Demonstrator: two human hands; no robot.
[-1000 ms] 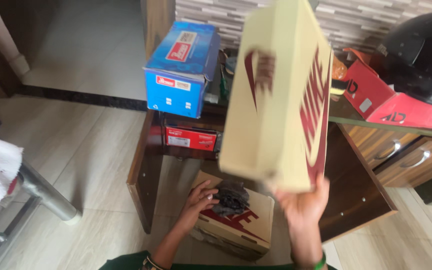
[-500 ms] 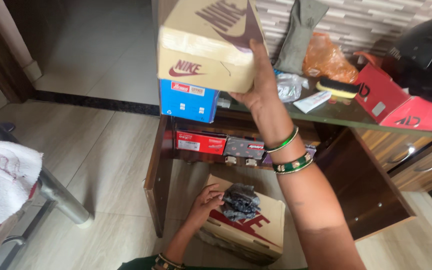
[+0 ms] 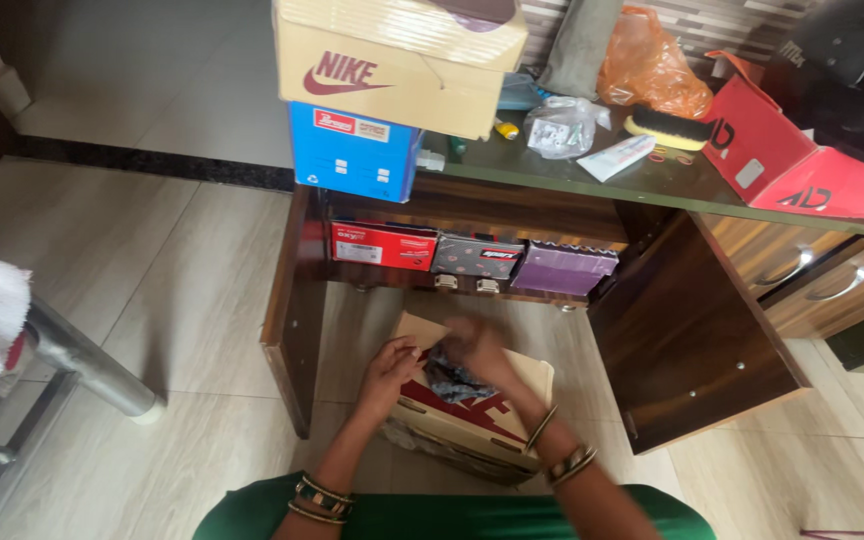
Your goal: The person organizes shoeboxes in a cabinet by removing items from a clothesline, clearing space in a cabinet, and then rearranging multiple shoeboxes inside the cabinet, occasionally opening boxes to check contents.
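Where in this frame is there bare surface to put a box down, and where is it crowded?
Free: the pale tiled floor left of the dark wooden desk, bordered by the metal chair leg. Crowded: the desk's glass top, with a stacked tan box, blue box and red box. Both hands occupy the tan shoebox lid below.

Soft, even daylight, dim shadow under the desk (image 3: 472, 200), and motion blur smearing the right hand (image 3: 472, 345).

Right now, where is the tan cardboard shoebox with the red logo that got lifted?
The tan cardboard shoebox sits at the top of the head view, stacked on the blue cardboard box at the dark desk's left end.
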